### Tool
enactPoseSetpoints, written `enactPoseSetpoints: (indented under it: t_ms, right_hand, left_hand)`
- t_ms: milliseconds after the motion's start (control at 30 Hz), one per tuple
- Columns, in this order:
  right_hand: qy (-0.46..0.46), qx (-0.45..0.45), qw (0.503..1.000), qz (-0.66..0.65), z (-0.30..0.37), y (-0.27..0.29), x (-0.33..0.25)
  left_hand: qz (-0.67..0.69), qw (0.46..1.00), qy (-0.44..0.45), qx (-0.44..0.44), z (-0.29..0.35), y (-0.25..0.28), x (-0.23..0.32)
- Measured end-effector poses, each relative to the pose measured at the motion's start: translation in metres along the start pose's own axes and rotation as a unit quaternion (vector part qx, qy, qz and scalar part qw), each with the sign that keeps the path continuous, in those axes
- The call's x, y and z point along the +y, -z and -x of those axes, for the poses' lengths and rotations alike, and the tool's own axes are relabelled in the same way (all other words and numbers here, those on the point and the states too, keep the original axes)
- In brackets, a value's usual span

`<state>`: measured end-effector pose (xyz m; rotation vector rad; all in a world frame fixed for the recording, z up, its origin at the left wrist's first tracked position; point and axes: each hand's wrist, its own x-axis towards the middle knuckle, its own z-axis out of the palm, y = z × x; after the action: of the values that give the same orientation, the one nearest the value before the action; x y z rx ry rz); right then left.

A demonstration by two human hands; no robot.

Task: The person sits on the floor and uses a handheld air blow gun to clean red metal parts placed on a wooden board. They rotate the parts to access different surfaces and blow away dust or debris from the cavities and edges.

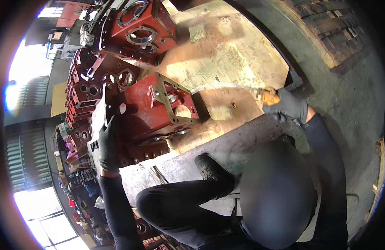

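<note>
I have the right hand (289,106) clasped around the orange tool (270,98); my left hand (109,146) touches the red casting (140,104) on the desk (230,58); whether it grips, I cannot tell.

- Head-worn, left of two, side by side
- Facing down, near, fisheye-wide
- Taking in gloved left hand (109,143) toward nine o'clock, gloved right hand (292,106) toward three

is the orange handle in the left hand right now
No, the right hand holds the orange handle, while the left hand is at the red casting's edge.
</note>
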<state>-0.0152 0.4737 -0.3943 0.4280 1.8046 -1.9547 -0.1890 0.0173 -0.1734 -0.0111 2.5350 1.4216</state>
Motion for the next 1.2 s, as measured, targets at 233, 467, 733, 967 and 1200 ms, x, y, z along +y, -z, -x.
enactPoseSetpoints:
  t_ms: [233, 467, 733, 967, 1200]
  right_hand:
    - [0.048, 0.015, 0.998, -0.023, 0.001, -0.028, -0.03]
    - [0.085, -0.006, 0.988, -0.127, 0.047, -0.015, -0.027]
    - [-0.017, -0.016, 0.993, -0.116, 0.099, 0.001, -0.031]
    - [0.035, 0.024, 0.998, -0.036, 0.072, 0.005, -0.042]
    - [-0.015, 0.033, 0.999, 0.031, -0.013, 0.0, -0.011]
  left_hand:
    - [-0.015, 0.999, -0.045, 0.017, -0.001, -0.003, -0.003]
    - [0.025, 0.999, -0.041, -0.014, -0.009, 0.005, -0.014]
    - [0.065, 0.998, 0.018, -0.001, -0.012, 0.004, -0.013]
    - [-0.035, 0.999, -0.008, 0.015, -0.01, 0.013, -0.011]
    - [0.008, 0.999, -0.002, 0.032, -0.004, -0.01, 0.002]
